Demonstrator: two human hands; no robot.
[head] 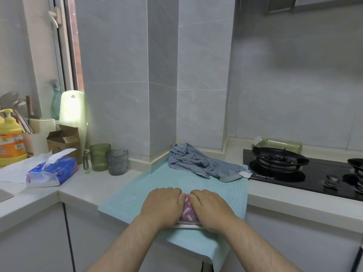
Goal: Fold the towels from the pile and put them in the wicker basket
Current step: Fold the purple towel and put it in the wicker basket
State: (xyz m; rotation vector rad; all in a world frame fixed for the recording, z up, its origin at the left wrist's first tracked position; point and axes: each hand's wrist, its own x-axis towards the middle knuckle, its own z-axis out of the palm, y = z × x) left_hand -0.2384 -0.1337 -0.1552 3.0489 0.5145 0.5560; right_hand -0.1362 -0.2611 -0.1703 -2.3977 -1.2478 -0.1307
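as we look down from the head camera, our left hand (162, 207) and our right hand (211, 209) lie side by side, palms down, on a small purple towel (189, 212) with a pale pattern. both hands hold it: the fingers bend down over its far edge, their tips out of sight, and the two thumbs meet in the middle. only a narrow strip of the towel shows between the hands, plus a pale border along its near edge, so we cannot tell how many layers it has. the towel sits on a light blue mat (157, 181) that covers this stretch of the counter (88, 183) and hangs over its front edge.

at the far side of the mat, well apart from our hands, a blue-grey towel (196, 161) lies crumpled against the foot of the tiled pillar, with a white label at its right end.

to the right of the mat a black gas hob (306, 183) is set into the counter, and a green bottle (280, 145) lies on its side behind it. to the left stand a green cup (98, 157) and a grey cup (117, 161), touching each other. farther left lie an opened tissue pack (53, 169), a cardboard box (64, 140) and a yellow pump bottle (10, 138).
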